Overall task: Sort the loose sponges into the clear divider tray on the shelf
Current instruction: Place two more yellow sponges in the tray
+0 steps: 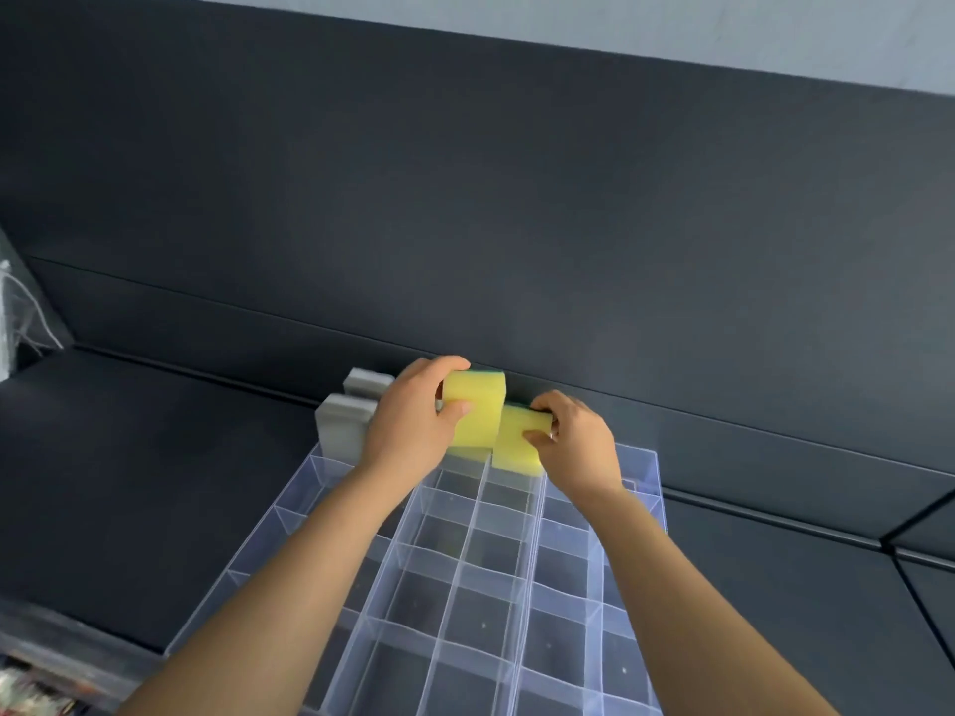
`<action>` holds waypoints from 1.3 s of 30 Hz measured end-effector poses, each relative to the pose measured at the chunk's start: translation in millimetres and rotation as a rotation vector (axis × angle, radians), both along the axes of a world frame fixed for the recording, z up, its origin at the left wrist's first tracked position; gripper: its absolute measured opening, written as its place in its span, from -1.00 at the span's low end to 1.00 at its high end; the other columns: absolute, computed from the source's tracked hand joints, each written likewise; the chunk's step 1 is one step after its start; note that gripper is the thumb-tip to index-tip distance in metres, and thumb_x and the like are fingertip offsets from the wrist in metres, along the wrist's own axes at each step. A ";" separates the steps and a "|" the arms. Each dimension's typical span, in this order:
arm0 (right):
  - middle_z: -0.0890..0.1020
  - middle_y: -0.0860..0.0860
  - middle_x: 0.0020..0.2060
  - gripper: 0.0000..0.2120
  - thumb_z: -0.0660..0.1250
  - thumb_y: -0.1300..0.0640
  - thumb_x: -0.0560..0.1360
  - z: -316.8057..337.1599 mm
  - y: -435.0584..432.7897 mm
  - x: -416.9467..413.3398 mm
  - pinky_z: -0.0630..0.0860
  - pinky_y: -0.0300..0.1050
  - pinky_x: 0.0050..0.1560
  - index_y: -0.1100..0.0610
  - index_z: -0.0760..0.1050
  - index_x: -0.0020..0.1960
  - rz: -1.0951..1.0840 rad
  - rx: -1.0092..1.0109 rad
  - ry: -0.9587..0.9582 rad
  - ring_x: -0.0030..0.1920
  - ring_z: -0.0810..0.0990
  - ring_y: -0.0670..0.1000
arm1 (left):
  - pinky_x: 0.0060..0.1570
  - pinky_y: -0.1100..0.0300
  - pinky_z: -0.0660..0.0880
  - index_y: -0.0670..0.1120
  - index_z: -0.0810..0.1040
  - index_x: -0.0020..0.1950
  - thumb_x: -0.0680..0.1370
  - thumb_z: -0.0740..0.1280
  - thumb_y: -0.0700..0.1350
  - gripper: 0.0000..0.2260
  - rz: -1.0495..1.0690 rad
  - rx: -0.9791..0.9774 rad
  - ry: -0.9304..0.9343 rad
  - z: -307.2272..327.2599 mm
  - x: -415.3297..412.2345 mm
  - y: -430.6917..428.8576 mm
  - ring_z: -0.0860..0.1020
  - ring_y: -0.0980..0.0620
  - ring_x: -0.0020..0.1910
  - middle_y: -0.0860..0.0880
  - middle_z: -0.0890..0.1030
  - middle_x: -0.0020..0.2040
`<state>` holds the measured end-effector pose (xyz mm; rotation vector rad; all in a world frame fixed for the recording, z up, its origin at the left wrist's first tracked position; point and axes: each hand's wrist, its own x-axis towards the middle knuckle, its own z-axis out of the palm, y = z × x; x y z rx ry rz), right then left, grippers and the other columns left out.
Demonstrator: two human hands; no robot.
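Two yellow sponges, green-backed, are held over the far row of the clear divider tray, which lies on the dark shelf. The upper sponge is gripped by the left hand, thumb on the yellow face and fingers curled over the top. The lower sponge is pinched by the right hand and looks partly sunk in a far cell. The two touch.

Grey sponges are stood upright at the tray's far left; whether inside cells cannot be told.

Risks, as judged:
- fit looks snug, so a sponge may be jammed crooked on a thin divider
- dividers may be bowed or lifted
- the light tray may be shoved toward the back wall
- the neighbouring sponge may be dragged out while the other is pressed in
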<state>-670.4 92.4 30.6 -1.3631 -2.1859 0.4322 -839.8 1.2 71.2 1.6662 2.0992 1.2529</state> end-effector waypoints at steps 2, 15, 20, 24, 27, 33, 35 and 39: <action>0.55 0.02 0.05 -0.72 0.41 0.17 0.47 -7.2 -3.1 -1.7 0.40 -0.20 -0.16 0.12 0.52 0.16 -0.015 -0.017 -0.024 -0.13 0.53 0.05 | -0.15 0.17 0.40 0.04 0.48 0.28 0.52 0.36 -0.15 -0.66 0.001 0.000 0.054 0.9 -3.3 2.0 0.45 0.09 -0.16 0.09 0.46 0.12; 0.47 0.02 0.16 -0.63 0.39 0.07 0.50 -18.8 -7.6 4.7 0.51 -0.12 -0.02 0.03 0.50 0.29 -0.047 -0.060 -0.059 -0.05 0.57 0.09 | -0.14 -0.02 0.48 0.00 0.43 0.16 0.51 0.27 -0.29 -0.72 -0.090 -0.252 0.438 3.6 -1.9 36.0 0.49 -0.13 -0.10 -0.05 0.43 0.07; 0.47 0.01 0.19 -0.64 0.37 0.06 0.51 -19.8 -5.9 8.4 0.51 -0.13 0.03 0.01 0.49 0.30 -0.045 -0.067 -0.045 0.01 0.57 0.09 | -0.16 0.09 0.38 0.00 0.44 0.14 0.53 0.29 -0.24 -0.77 -0.084 -0.283 0.405 1.3 -9.7 45.8 0.45 -0.08 -0.08 -0.03 0.43 0.00; 0.48 0.00 0.20 -0.63 0.36 0.06 0.51 -20.6 -5.3 9.5 0.52 -0.11 0.06 0.00 0.49 0.31 -0.036 -0.066 -0.044 0.02 0.57 0.09 | -0.08 0.09 0.40 -0.01 0.46 0.12 0.51 0.32 -0.23 -0.77 -0.079 -0.306 0.374 -4.8 -8.9 48.0 0.47 -0.09 0.02 -0.04 0.48 0.06; 0.48 0.00 0.20 -0.63 0.36 0.05 0.51 -21.1 -4.5 9.4 0.51 -0.13 0.05 0.00 0.48 0.31 -0.030 -0.066 -0.043 0.03 0.56 0.07 | -0.01 -0.01 0.48 -0.02 0.46 0.12 0.51 0.30 -0.25 -0.77 -0.066 -0.318 0.368 -3.4 -6.0 51.5 0.48 -0.09 0.05 -0.03 0.50 0.09; 0.49 0.00 0.20 -0.63 0.37 0.05 0.51 -22.4 -3.4 9.9 0.50 -0.13 0.05 -0.01 0.48 0.31 -0.021 -0.057 -0.044 0.03 0.56 0.07 | -0.03 -0.01 0.48 -0.06 0.45 0.13 0.51 0.30 -0.27 -0.77 -0.028 -0.327 0.370 -4.2 -3.7 56.2 0.48 -0.11 0.03 -0.06 0.49 0.11; 0.50 0.00 0.18 -0.63 0.37 0.05 0.50 -23.0 -3.0 9.7 0.51 -0.13 0.04 -0.01 0.49 0.30 -0.024 -0.054 -0.037 0.03 0.56 0.07 | -0.06 0.04 0.45 -0.07 0.46 0.12 0.49 0.29 -0.32 -0.75 -0.050 -0.346 0.393 -7.3 -3.1 55.9 0.48 -0.11 0.03 -0.07 0.51 0.11; 0.50 -0.01 0.19 -0.64 0.37 0.05 0.50 -23.3 -3.4 9.2 0.53 -0.12 0.06 -0.02 0.49 0.29 -0.029 -0.058 -0.023 0.03 0.56 0.06 | -0.18 0.14 0.33 -0.08 0.47 0.11 0.46 0.26 -0.37 -0.71 -0.057 -0.387 0.460 -9.6 0.4 56.2 0.49 -0.09 0.04 -0.06 0.51 0.11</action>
